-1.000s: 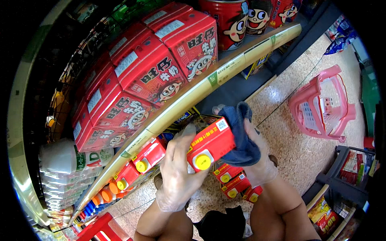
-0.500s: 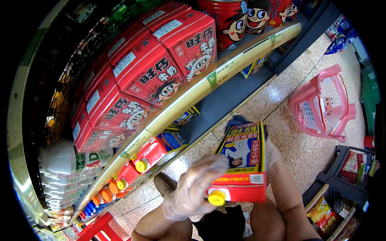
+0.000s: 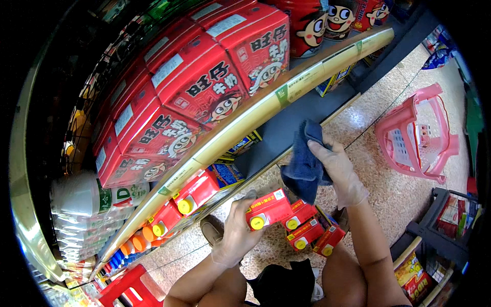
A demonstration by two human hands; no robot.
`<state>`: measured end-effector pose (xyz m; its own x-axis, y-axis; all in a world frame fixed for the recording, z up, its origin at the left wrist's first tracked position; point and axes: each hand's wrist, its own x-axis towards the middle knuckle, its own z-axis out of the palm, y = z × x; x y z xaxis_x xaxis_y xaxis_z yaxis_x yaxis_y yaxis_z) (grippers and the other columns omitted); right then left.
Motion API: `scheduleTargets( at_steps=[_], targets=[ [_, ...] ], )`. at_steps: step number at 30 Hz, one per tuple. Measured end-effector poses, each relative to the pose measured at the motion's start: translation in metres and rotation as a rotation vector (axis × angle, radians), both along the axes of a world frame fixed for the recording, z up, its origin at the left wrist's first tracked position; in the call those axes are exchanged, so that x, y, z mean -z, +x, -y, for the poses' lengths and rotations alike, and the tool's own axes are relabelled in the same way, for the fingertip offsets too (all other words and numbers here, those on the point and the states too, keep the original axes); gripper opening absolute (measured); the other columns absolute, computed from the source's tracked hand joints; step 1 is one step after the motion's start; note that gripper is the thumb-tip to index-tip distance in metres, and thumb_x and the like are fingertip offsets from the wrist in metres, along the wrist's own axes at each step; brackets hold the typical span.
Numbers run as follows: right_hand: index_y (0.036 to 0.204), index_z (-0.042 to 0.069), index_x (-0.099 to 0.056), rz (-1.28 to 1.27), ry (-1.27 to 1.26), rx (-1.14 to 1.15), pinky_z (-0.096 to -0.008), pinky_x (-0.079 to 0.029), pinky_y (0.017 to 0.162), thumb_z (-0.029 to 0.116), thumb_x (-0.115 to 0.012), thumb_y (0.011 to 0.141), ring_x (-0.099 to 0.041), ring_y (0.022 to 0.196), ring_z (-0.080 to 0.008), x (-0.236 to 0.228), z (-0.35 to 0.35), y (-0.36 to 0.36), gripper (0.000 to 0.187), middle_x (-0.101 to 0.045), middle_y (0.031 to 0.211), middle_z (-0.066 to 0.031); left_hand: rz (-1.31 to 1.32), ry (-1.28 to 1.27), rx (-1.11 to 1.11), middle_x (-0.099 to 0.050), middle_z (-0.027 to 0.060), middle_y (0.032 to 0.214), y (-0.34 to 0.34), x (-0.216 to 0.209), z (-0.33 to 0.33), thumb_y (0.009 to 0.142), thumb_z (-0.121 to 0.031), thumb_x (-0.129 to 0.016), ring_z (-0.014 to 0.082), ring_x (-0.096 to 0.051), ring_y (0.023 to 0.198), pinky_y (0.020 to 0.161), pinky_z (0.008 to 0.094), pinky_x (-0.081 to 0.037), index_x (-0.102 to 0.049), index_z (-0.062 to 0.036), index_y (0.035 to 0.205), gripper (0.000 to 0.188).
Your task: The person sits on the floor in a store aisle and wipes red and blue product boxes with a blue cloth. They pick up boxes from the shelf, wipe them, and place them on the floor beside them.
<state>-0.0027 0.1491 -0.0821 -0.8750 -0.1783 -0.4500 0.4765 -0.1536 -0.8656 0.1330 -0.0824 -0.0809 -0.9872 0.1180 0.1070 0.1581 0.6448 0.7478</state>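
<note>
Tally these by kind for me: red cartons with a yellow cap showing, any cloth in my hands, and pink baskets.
Yellow-capped red cartons: 6 (1 in the left hand, 3 on the floor, 2 on the lower shelf)
Dark blue cloth: 1, in the right hand
Pink plastic basket: 1
Total: 8

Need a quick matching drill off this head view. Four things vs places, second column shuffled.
Things:
1. Dark blue cloth
2. Yellow-capped red carton nearest the left hand's fingers
3. Pink basket
4. Large red boxes with cartoon faces

Places:
A. On the floor, at the picture's right
B. In the right hand
C. On the shelf, at the upper left
D. In the left hand

Pairs: 1-B, 2-D, 3-A, 4-C
</note>
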Motion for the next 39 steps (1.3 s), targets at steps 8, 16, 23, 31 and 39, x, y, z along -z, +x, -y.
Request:
scheduleTargets(
  at_steps=[8, 16, 23, 31, 39],
  targets=[
    [0.137, 0.006, -0.045, -0.805, 0.369, -0.306, -0.0406, -0.039, 0.104, 0.011, -0.067, 0.080, -0.049, 0.125, -0.0361, -0.020, 0.067, -0.033, 0.060, -0.050, 0.135, -0.0225, 0.182, 0.031, -0.037, -0.050, 0.0221, 0.114, 0.014, 0.077, -0.007, 0.065, -0.009, -0.085, 0.0362, -0.055, 0.105, 0.091, 0.0396, -0.046, -0.041, 0.0024, 0.123, 0.074],
    [0.125, 0.007, -0.055, -0.769, 0.618, -0.538, -0.0431, -0.041, 0.102, 0.034, -0.072, 0.073, -0.052, 0.119, -0.0377, -0.039, 0.088, -0.067, 0.061, -0.056, 0.126, -0.0237, 0.214, -0.209, 0.122, -0.041, 0.0271, 0.131, -0.009, 0.035, -0.012, 0.069, -0.010, -0.080, 0.0436, -0.041, 0.126, 0.106, 0.0463, -0.038, -0.037, 0.0021, 0.133, 0.079],
    [0.122, 0.007, -0.057, -0.793, 0.705, -0.575, -0.0413, -0.042, 0.101, 0.035, -0.072, 0.072, -0.054, 0.116, -0.0368, -0.040, 0.087, -0.071, 0.060, -0.058, 0.123, -0.0212, -0.277, -0.136, 0.073, -0.040, 0.0243, 0.137, -0.050, -0.044, -0.015, 0.070, -0.001, -0.074, 0.0435, -0.036, 0.131, 0.108, 0.0504, -0.033, -0.044, 0.0002, 0.134, 0.070],
    [0.134, 0.011, -0.043, -0.545, 0.583, -0.678, -0.0454, -0.046, 0.097, 0.021, -0.072, 0.068, -0.053, 0.117, -0.0408, -0.066, 0.065, -0.048, 0.073, -0.058, 0.118, -0.0285, -0.441, -0.222, -0.028, -0.041, 0.0252, 0.139, -0.050, -0.063, -0.009, 0.067, 0.006, -0.070, 0.0436, -0.039, 0.131, 0.109, 0.0511, -0.031, -0.046, 0.0005, 0.132, 0.069],
    [0.136, 0.010, -0.042, -0.918, 0.280, -0.635, -0.0385, -0.044, 0.102, 0.000, -0.064, 0.071, -0.051, 0.123, -0.0343, -0.026, 0.027, -0.012, 0.070, -0.049, 0.135, -0.0156, 0.032, -0.655, 0.031, -0.043, 0.0248, 0.135, -0.062, -0.085, -0.016, 0.065, -0.012, -0.079, 0.0387, -0.042, 0.128, 0.114, 0.0564, -0.017, -0.029, 0.0021, 0.143, 0.094]
  ],
)
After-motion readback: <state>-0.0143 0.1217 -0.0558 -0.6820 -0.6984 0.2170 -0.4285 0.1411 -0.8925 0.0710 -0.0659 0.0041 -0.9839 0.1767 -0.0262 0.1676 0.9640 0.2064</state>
